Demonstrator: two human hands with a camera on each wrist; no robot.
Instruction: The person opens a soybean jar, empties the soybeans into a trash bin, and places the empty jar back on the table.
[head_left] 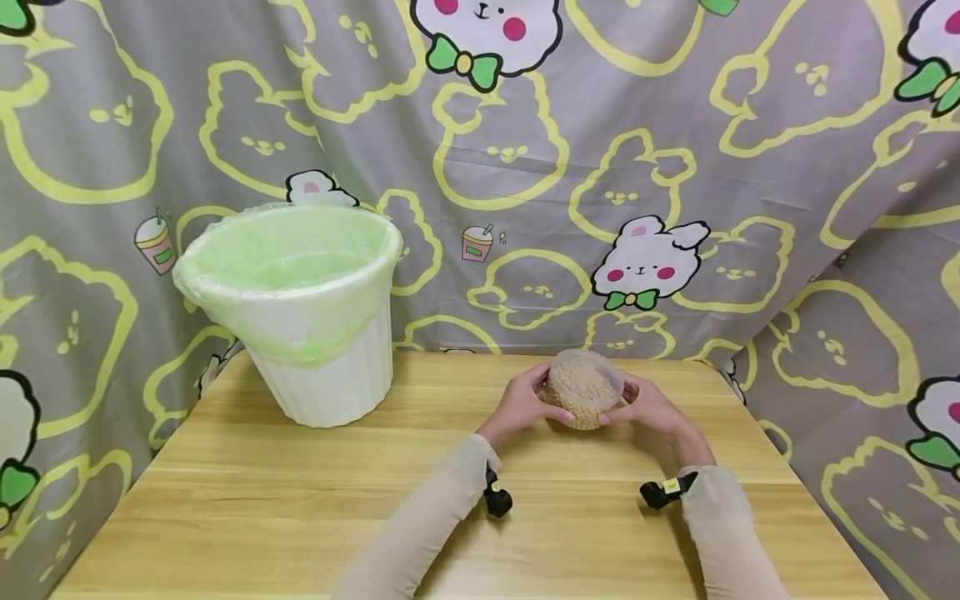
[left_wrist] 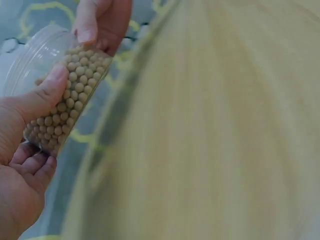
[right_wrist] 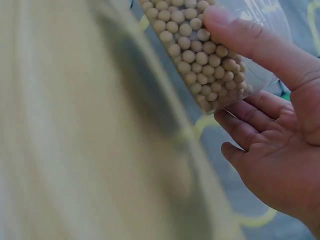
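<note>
A pale wood-grain tabletop [head_left: 300, 500] fills the lower half of the frame, backed by a grey curtain [head_left: 600, 167] printed with yellow rabbit outlines and white bunnies (green bow ties, pink cheeks). At left centre stands a white ribbed bin [head_left: 330, 375] lined with a translucent green bag [head_left: 285, 258]. Lighting is soft and even.

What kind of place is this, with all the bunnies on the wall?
Probably a makeshift indoor recording corner, not a real kitchen. A bunny-print cloth hangs behind a wooden table, and a white bin with a green liner stands on it. Both hands hold a clear container of beans.
</note>
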